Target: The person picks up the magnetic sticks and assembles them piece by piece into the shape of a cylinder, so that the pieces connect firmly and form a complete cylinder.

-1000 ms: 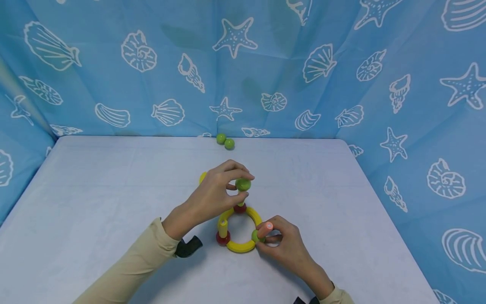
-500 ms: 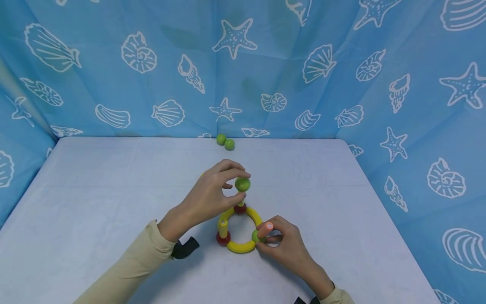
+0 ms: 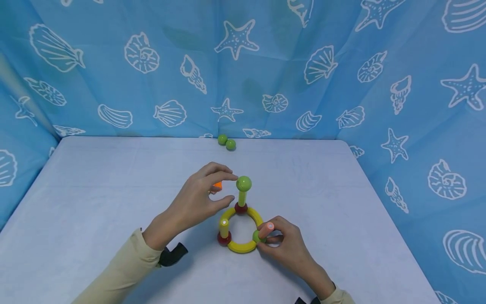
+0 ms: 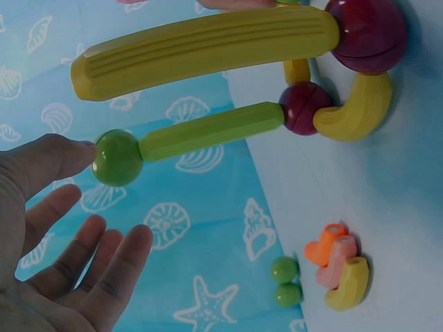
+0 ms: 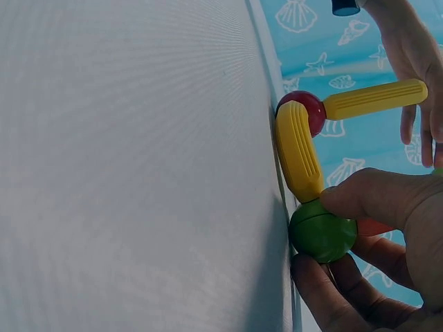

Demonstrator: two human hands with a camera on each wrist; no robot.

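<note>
On the table in the head view is a ring of curved yellow rods (image 3: 242, 248) joined by two red balls (image 3: 224, 238) and one green ball (image 3: 258, 237). A green stick (image 3: 242, 198) rises from the far red ball and bears a green ball (image 3: 244, 183) on top. From the near red ball stands a yellow stick (image 4: 208, 52). My left hand (image 3: 193, 200) is spread beside the top ball, its fingertips right by it in the left wrist view. My right hand (image 3: 286, 247) pinches the ring's green ball (image 5: 322, 232), from which an orange stick (image 3: 266, 230) rises.
Two loose green balls (image 3: 230, 144) lie at the table's far edge. Short curved pieces, one orange (image 4: 325, 243), one pink (image 4: 337, 261) and one yellow (image 4: 348, 283), lie together behind my left hand. A blue shell-print curtain (image 3: 243, 76) hangs beyond the table (image 3: 322, 177).
My left hand has let go of the green ball on the green stick and drawn back to the left, its fingers parting. The ball stays on top. My right hand keeps its place.
</note>
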